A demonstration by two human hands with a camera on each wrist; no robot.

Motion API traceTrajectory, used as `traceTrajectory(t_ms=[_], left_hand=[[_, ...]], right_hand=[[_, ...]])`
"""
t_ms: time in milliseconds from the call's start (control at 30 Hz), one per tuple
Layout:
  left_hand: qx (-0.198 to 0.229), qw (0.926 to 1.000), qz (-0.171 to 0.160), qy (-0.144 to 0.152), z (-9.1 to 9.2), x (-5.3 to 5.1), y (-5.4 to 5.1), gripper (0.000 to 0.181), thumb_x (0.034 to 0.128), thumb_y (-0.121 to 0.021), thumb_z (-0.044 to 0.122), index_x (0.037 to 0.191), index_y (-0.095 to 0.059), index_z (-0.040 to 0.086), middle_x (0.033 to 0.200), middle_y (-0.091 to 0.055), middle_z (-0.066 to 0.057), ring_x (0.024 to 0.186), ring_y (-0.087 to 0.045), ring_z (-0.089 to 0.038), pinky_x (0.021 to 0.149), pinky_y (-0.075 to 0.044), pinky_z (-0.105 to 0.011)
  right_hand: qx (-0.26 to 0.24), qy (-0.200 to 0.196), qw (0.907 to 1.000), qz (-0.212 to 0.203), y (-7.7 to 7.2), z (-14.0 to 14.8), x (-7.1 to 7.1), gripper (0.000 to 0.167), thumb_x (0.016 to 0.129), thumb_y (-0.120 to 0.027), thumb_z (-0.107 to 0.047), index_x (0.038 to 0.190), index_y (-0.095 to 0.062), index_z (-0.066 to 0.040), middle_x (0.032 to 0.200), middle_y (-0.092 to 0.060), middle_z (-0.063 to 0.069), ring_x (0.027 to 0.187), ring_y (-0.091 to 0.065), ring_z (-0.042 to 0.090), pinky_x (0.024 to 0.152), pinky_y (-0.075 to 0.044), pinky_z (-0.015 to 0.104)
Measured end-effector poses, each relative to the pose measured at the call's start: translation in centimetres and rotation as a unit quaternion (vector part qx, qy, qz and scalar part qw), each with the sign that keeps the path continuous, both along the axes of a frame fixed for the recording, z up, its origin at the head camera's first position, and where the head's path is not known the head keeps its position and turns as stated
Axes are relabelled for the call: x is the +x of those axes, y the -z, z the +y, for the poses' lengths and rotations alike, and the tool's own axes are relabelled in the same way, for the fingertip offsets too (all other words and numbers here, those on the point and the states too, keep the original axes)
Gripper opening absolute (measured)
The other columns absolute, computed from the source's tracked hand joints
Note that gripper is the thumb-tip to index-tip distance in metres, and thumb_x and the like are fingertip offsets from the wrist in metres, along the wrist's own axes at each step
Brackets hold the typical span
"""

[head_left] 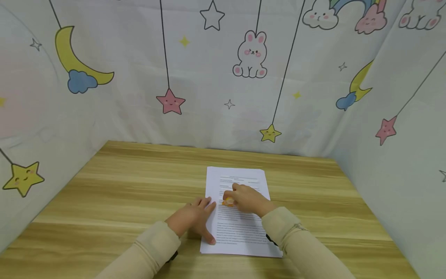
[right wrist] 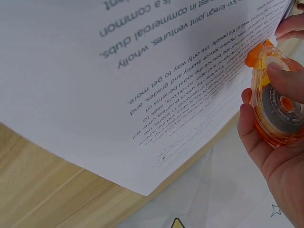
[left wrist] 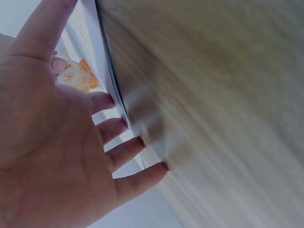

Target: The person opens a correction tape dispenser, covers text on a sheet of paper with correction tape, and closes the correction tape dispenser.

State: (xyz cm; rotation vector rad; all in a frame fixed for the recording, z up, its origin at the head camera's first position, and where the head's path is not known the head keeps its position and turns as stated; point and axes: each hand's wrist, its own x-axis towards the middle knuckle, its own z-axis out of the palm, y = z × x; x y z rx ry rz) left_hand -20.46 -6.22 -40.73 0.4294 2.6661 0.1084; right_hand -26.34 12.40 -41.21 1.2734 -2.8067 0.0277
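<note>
A stack of printed paper sheets (head_left: 240,232) lies on the wooden table in front of me. My right hand (head_left: 249,198) grips a clear-and-orange correction tape dispenser (right wrist: 282,111) over the upper left part of the text. The thumb lies on the dispenser's side, and its orange tip is down at the page. Bright white strips show among the upper lines of print. My left hand (head_left: 196,217) rests along the stack's left edge, fingers spread and thumb on the lower left of the page. In the left wrist view its fingertips (left wrist: 156,172) reach past the sheets' edge.
The wooden table (head_left: 139,178) extends around the stack on all sides. White cloth walls (head_left: 209,128) with cartoon stars, moons and rabbits stand behind the table and at both sides.
</note>
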Motion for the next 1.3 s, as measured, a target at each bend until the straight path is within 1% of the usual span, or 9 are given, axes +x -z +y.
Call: traceTrajectory(t_ms=[233,367,567,800,1000,1100,1167,1200,1300], left_hand=[[0.005,1.0000,-0.006,-0.002,0.0,0.1,0.1,0.111,0.0584,-0.076,0.062,0.146,-0.026,0.015,0.153,-0.018,-0.008,0.139,-0.018,-0.030,0.109,-0.025,-0.052],[0.004,1.0000,-0.005,-0.002,0.0,0.0,-0.1,0.111,0.0586,-0.076,0.061,0.146,-0.026,0.015,0.153,-0.018,-0.008,0.139,-0.019,-0.030,0.109,-0.026,-0.052],[0.004,1.0000,-0.004,-0.003,0.1,0.1,-0.2,0.111,0.0587,-0.077,0.061,0.146,-0.026,0.015,0.152,-0.019,-0.008,0.138,-0.019,-0.030,0.108,-0.026,-0.052],[-0.005,1.0000,-0.004,-0.004,0.2,0.0,0.0,0.111,0.0583,-0.076,0.062,0.146,-0.026,0.015,0.152,-0.019,-0.007,0.138,-0.019,-0.029,0.109,-0.026,-0.051],[0.004,1.0000,-0.004,-0.003,0.2,0.0,0.2,0.111,0.0584,-0.077,0.061,0.146,-0.026,0.015,0.152,-0.019,-0.007,0.138,-0.019,-0.029,0.109,-0.025,-0.052],[0.005,1.0000,-0.007,-0.004,0.2,0.0,0.1,0.111,0.0583,-0.077,0.061,0.146,-0.026,0.015,0.152,-0.019,-0.007,0.138,-0.019,-0.029,0.109,-0.025,-0.052],[0.004,0.9999,-0.008,-0.006,0.2,0.0,0.1,0.111,0.0584,-0.077,0.060,0.146,-0.026,0.015,0.152,-0.019,-0.007,0.138,-0.019,-0.029,0.109,-0.024,-0.052],[0.003,0.9999,-0.009,-0.007,0.3,0.0,0.0,0.111,0.0585,-0.077,0.060,0.146,-0.026,0.015,0.152,-0.018,-0.007,0.139,-0.019,-0.029,0.109,-0.024,-0.052],[0.003,0.9999,-0.013,-0.008,0.2,0.0,-0.1,0.111,0.0590,-0.077,0.060,0.146,-0.025,0.014,0.152,-0.018,-0.008,0.139,-0.018,-0.030,0.109,-0.024,-0.053]], right_hand=[[0.011,0.023,0.9995,-0.015,-0.2,0.7,0.2,0.026,0.083,-0.063,-0.007,0.102,-0.064,-0.025,0.081,-0.052,0.000,0.066,-0.046,0.012,0.063,-0.044,0.027],[0.007,0.018,0.9998,-0.004,-0.1,1.4,0.2,0.027,0.082,-0.064,-0.006,0.101,-0.064,-0.025,0.079,-0.051,0.000,0.065,-0.045,0.012,0.064,-0.044,0.027],[-0.012,0.001,0.9999,0.010,0.0,2.8,0.2,0.027,0.080,-0.064,-0.004,0.099,-0.064,-0.023,0.075,-0.048,-0.001,0.060,-0.040,0.011,0.059,-0.038,0.023],[-0.019,-0.003,0.9997,0.014,0.0,4.2,0.4,0.026,0.080,-0.064,-0.003,0.097,-0.065,-0.022,0.073,-0.049,-0.001,0.059,-0.038,0.010,0.057,-0.035,0.020],[-0.025,-0.007,0.9992,0.031,0.2,5.5,0.5,0.027,0.079,-0.064,0.001,0.095,-0.065,-0.021,0.070,-0.046,-0.001,0.057,-0.033,0.009,0.053,-0.030,0.018],[-0.032,-0.014,0.9989,0.030,0.3,5.8,0.4,0.028,0.079,-0.063,0.002,0.096,-0.065,-0.021,0.070,-0.044,-0.002,0.057,-0.030,0.008,0.053,-0.028,0.018],[-0.052,-0.016,0.9984,0.014,0.4,6.1,0.3,0.030,0.080,-0.061,0.003,0.098,-0.065,-0.020,0.071,-0.044,-0.001,0.058,-0.029,0.008,0.053,-0.028,0.018],[-0.063,-0.008,0.9979,0.002,0.4,6.3,0.2,0.031,0.080,-0.060,0.002,0.100,-0.064,-0.020,0.072,-0.045,-0.002,0.059,-0.029,0.008,0.054,-0.028,0.018],[-0.114,0.037,0.9908,-0.062,0.3,7.1,0.0,0.031,0.083,-0.060,-0.001,0.105,-0.063,-0.022,0.078,-0.049,-0.003,0.064,-0.038,0.007,0.058,-0.035,0.020]])
